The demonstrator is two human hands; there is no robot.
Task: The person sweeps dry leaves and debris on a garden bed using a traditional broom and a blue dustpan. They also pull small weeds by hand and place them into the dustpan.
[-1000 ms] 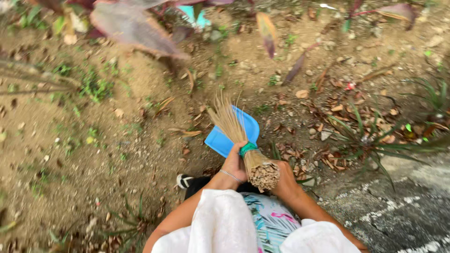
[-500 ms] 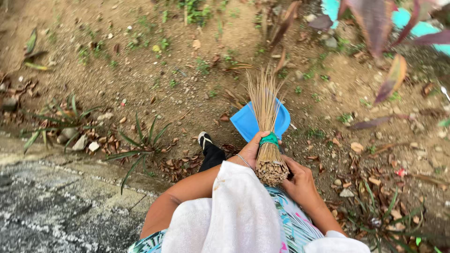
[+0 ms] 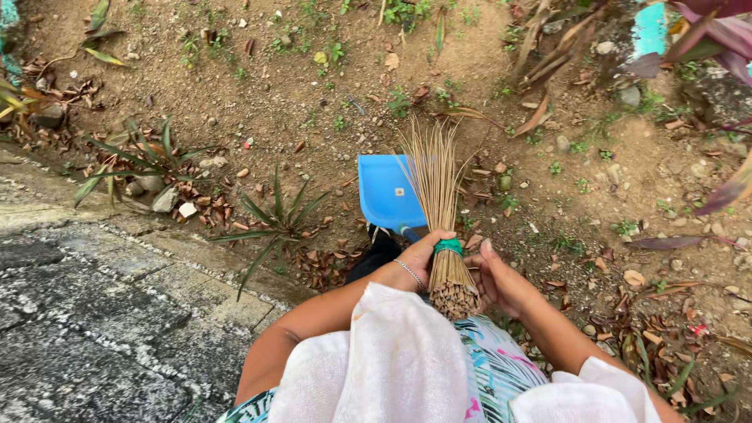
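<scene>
Where the person stands at the edge of the stone pavement (image 3: pixel 102 313), both hands meet close in front of the body around a stick broom (image 3: pixel 440 211). The left hand (image 3: pixel 419 262) is clenched around the bound end of the broom, just at the green binding (image 3: pixel 449 247), and it seems to grip the handle of the blue dustpan (image 3: pixel 388 192) as well, though the fingers hide that join. The right hand (image 3: pixel 501 282) lies against the broom's butt from the 3 o'clock side, palm turned in and fingers loosely curled; I cannot tell whether it truly grips or only steadies.

The broom's long axis runs from the hands toward 12 o'clock, butt nearest the body, bristles fanning out away over the bare soil (image 3: pixel 313 94). The dustpan lies just beside the bristles at about 11 o'clock from the hands, its pan overlapped by the broom's left edge. The left hand is the nearer to both.

Dry leaves (image 3: pixel 329 262) gather along the pavement's border at 9 o'clock, among small spiky plants (image 3: pixel 274 219). More leaf litter (image 3: pixel 650 329) lies at 3 to 4 o'clock. A white cloth (image 3: pixel 399 360) hangs over the person's front.
</scene>
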